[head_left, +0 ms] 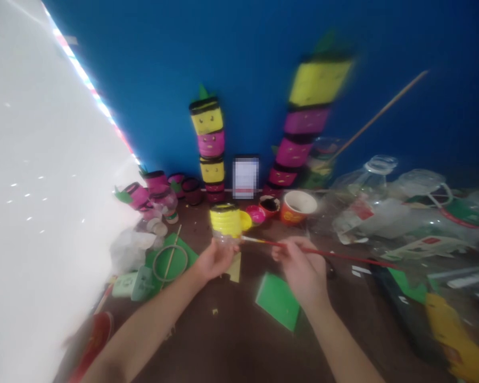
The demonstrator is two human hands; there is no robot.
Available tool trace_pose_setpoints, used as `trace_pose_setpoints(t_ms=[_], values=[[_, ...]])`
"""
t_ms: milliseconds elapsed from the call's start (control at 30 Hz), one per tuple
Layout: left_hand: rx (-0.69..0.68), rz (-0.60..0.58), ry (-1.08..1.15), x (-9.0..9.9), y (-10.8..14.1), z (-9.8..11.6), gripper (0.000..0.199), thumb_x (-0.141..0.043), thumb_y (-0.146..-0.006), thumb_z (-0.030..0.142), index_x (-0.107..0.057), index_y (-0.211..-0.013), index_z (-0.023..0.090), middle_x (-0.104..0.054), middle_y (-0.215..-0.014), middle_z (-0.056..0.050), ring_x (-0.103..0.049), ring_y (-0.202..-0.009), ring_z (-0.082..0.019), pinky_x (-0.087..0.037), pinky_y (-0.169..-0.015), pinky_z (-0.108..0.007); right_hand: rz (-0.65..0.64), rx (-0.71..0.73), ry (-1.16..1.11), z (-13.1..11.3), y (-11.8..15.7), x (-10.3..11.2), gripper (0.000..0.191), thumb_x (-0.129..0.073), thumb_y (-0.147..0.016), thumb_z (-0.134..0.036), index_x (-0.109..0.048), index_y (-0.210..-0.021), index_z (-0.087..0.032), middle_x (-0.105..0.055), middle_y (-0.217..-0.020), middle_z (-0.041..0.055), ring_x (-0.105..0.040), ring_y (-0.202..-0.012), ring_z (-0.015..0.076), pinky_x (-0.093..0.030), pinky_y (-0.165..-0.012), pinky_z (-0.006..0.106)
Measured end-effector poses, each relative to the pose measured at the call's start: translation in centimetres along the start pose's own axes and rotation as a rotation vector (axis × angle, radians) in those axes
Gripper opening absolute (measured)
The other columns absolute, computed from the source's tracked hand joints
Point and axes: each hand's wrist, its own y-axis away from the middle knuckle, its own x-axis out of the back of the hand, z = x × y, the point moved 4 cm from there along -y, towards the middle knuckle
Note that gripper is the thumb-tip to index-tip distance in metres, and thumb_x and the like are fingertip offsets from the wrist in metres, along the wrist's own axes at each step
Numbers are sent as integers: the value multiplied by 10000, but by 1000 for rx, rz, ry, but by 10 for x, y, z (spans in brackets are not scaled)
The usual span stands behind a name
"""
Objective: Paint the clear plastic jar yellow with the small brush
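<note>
Slowly turn the yellow jar (225, 219), held by its clear end in the left hand (213, 260), beside the yellow pot (246, 221). Pinching the red brush (351, 257) in the right hand (306, 274), dab softly over clear bits.

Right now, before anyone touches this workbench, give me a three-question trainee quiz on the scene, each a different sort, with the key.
1. Which hand holds the paintbrush?
A) left
B) right
C) both
2. True or false: the screen stands between the shorter pink-and-yellow stack and the taller one.
3. Fill in the color: the ridged container in the left hand is mostly ____ above its clear base.

Key: 1. B, the right hand; 2. true; 3. yellow.
</note>
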Motion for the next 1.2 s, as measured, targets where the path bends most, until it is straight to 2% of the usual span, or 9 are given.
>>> trace_pose_setpoints(t_ms=[200, 300, 433, 567, 633, 833, 933, 1067, 1200], values=[[8, -38, -14, 2, -2, 0, 736, -830, -496, 344, -534, -1114, 75, -638, -939, -103, -606, -735, -102, -501, -691, -142, 107, 49, 3, -2, -5, 10, 160, -710, -679, -302, -610, -686, -178, -608, -592, -4, -584, -544, 105, -472, -498, 217], [-7, -67, -31, 6, -3, 0, 726, -850, -436, 355, -571, -1062, 114, -649, -932, -79, -608, -729, -97, -497, -688, -132, 56, 32, -10, -3, -3, 6, 158, -700, -689, -310, -612, -680, -179, -606, -599, -3, -579, -540, 102, -464, -483, 212], [-46, -66, -46, 9, -4, 0, 681, -827, -498, 353, -567, -1096, 158, -647, -944, -57, -605, -767, -102, -492, -711, -144, 7, 5, 14, -1, 1, -3, 170, -692, -703, -321, -594, -695, -182, -604, -590, -4, -582, -531, 110, -471, -484, 225], [-39, -82, -57, 8, -5, -1, 683, -814, -525, 358, -558, -1117, 135, -644, -977, -81, -606, -770, -102, -489, -730, -151, 83, 44, 10, -2, -3, 5, 174, -701, -696, -315, -592, -699, -179, -602, -587, -10, -585, -536, 102, -475, -493, 213], [-53, -91, -59, 10, -6, -1, 616, -808, -537, 356, -584, -1073, 151, -649, -978, -69, -610, -766, -99, -490, -728, -153, 91, 64, -10, -4, -3, 7, 161, -704, -693, -303, -600, -696, -179, -614, -603, -7, -591, -547, 98, -478, -500, 205], [-131, -89, -72, 18, -8, -1, 413, -813, -531, 326, -647, -880, 181, -660, -886, -19, -609, -808, -110, -472, -771, -173, -51, 42, 13, -4, 5, -7, 129, -674, -727, -301, -620, -723, -184, -632, -626, 6, -601, -560, 106, -493, -523, 220], [-154, -98, -84, 17, -8, -1, 428, -813, -535, 317, -644, -906, 185, -659, -920, -24, -603, -849, -119, -460, -800, -188, -28, 32, 39, -1, 5, -7, 126, -678, -723, -300, -618, -732, -190, -637, -623, 6, -608, -564, 113, -499, -528, 228], [-108, -109, -93, 16, -8, -1, 562, -801, -556, 334, -597, -1056, 181, -646, -1013, -53, -606, -848, -113, -460, -794, -178, 30, 67, 72, -3, 0, 2, 128, -685, -712, -296, -616, -731, -189, -638, -633, 7, -609, -570, 118, -500, -534, 236], [-108, -90, -111, 20, -9, -1, 596, -784, -584, 338, -562, -1114, 181, -640, -1016, -52, -596, -874, -121, -443, -815, -196, 0, 98, 67, -9, 1, 0, 131, -664, -732, -310, -619, -719, -188, -623, -621, 2, -595, -559, 108, -495, -530, 229]])
